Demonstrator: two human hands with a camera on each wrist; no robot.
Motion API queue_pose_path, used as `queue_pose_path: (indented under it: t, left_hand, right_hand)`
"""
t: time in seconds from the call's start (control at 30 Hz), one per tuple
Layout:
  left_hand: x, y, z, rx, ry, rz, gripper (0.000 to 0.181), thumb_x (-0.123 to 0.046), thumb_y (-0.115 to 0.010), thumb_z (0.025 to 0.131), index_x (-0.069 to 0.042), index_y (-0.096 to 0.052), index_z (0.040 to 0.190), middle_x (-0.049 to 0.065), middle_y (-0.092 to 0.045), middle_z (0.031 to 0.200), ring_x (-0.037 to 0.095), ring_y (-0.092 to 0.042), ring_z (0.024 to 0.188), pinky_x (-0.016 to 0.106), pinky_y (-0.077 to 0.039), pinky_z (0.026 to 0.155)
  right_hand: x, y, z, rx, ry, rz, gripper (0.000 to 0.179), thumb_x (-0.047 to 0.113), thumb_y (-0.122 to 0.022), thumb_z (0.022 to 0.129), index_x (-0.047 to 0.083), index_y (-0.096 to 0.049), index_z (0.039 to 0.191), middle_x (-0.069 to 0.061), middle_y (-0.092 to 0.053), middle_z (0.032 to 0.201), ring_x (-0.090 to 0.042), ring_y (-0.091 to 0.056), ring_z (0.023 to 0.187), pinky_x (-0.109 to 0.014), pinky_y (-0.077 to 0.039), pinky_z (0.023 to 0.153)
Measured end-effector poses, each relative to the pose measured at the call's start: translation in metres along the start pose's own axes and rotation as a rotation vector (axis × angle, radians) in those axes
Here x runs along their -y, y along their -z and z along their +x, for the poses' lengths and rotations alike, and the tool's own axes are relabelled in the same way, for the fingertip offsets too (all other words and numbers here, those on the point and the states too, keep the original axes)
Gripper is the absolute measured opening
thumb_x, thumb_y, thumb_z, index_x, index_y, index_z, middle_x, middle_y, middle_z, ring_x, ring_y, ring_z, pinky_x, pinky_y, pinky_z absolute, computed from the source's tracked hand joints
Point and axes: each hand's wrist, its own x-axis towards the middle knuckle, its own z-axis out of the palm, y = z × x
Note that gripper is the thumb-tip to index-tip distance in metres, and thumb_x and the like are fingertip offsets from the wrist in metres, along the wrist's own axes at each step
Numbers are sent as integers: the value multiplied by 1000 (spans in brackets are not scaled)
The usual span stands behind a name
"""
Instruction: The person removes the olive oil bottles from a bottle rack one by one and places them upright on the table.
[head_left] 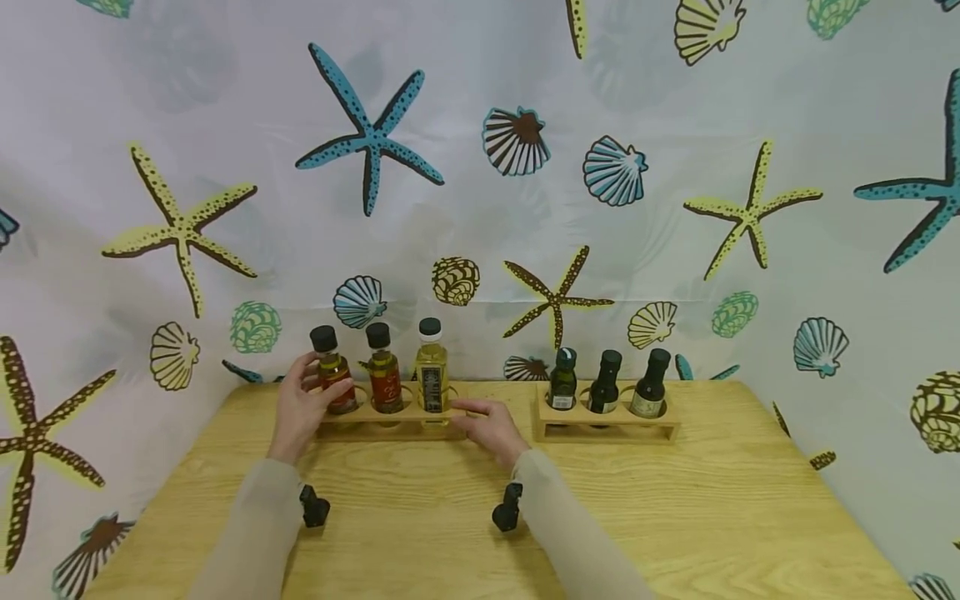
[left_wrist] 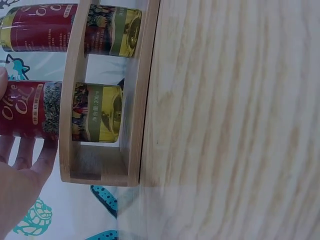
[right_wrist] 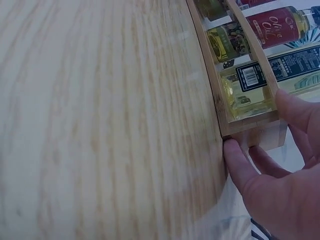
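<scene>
A light wooden rack (head_left: 360, 415) at the back left holds three upright bottles with black caps. My left hand (head_left: 298, 408) grips the leftmost olive oil bottle (head_left: 339, 392), thumb across its red label and fingers behind. In the left wrist view that bottle's base (left_wrist: 107, 114) is inside the rack, below the upper rail. Beside it stands a second red-labelled olive oil bottle (head_left: 386, 385), then a taller square oil bottle (head_left: 432, 371) with a dark label. My right hand (head_left: 491, 427) holds the rack's right end, its thumb at the upper rail and fingers around the lower corner.
To the right, a second wooden rack (head_left: 630, 421) carries three small dark bottles, among them one with a cream label (head_left: 649, 387). Both racks stand near the back edge of the wooden table (head_left: 420, 517). A curtain (head_left: 480, 225) with starfish and shells hangs behind.
</scene>
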Motion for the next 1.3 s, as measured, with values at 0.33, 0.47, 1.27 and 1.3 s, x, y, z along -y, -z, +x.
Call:
queue_pose_path:
  t: [0.33,0.47,1.27,1.3]
  left_hand:
    - [-14,6,3,-123,-1,-47,65,-33,-74,75,-27,-43,131,4,-48,116,24,-48,102,33,-45,77]
    - [-33,11,2,-144,-41,-99,63,-31,-73,76,-24,-44,131,4,-49,114,20,-50,98,26,-45,73]
    - [-26,51,9,-269,5,-85,65,-27,-74,74,-32,-46,132,1,-50,115,17,-53,97,21,-44,75]
    - [-24,53,9,-267,8,-65,65,-29,-74,74,-33,-45,132,1,-50,117,17,-53,98,22,-43,77]
  right_hand:
    - [-1,1,2,-6,-21,-7,31,17,-64,85,20,-64,116,-3,-54,125,-14,-59,92,-36,-48,76]
    - [-1,0,2,-8,-8,-22,31,17,-64,86,19,-64,117,-3,-54,125,-16,-59,92,-36,-48,75]
    - [-2,2,-1,31,-26,14,31,17,-61,88,19,-61,119,-5,-49,130,-21,-57,104,-41,-46,86]
    - [-2,2,-1,29,-25,12,31,17,-61,88,20,-61,119,-4,-49,130,-21,-57,104,-41,-46,86]
